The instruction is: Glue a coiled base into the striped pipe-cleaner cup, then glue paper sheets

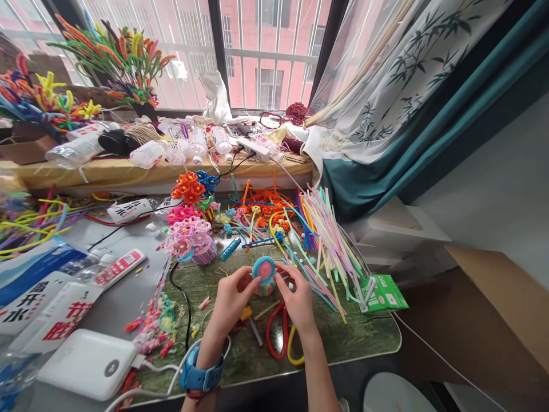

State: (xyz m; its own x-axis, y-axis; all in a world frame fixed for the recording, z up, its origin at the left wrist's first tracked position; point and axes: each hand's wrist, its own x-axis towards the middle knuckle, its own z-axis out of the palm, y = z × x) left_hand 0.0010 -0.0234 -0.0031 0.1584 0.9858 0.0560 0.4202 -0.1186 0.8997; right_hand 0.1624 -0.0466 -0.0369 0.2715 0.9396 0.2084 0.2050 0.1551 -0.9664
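Left hand (231, 294) and right hand (300, 294) closed in a light pinch on opposite edges of the blue-rimmed round piece (263, 269), thumbs toward the near side, index fingers toward the far side, only a small opening between thumb and finger on each. Pink centre turned up toward the camera, striped body partly visible just below the rim; underside hidden, so contact with the table (355, 342) impossible to tell. Judging by the two-sided grip, probably at a stage of steadying, shaping or pressing the rim rather than reaching for material. For any further work on the rim, best an even, gentle squeeze from both sides, with the striped body kept under the ring and not knocked askew. Taking the round piece as landmark: directly between the hands, within the fingertips of both; on its near side, the red loop (285, 330) and the yellow loop (290, 350); beyond it to the left, the small teal tool (230, 249) and, farther out, the pink flower bunch (189, 232); beyond it to the right, the pastel stems (332, 234), with the green packet (386, 293) well apart on the right.
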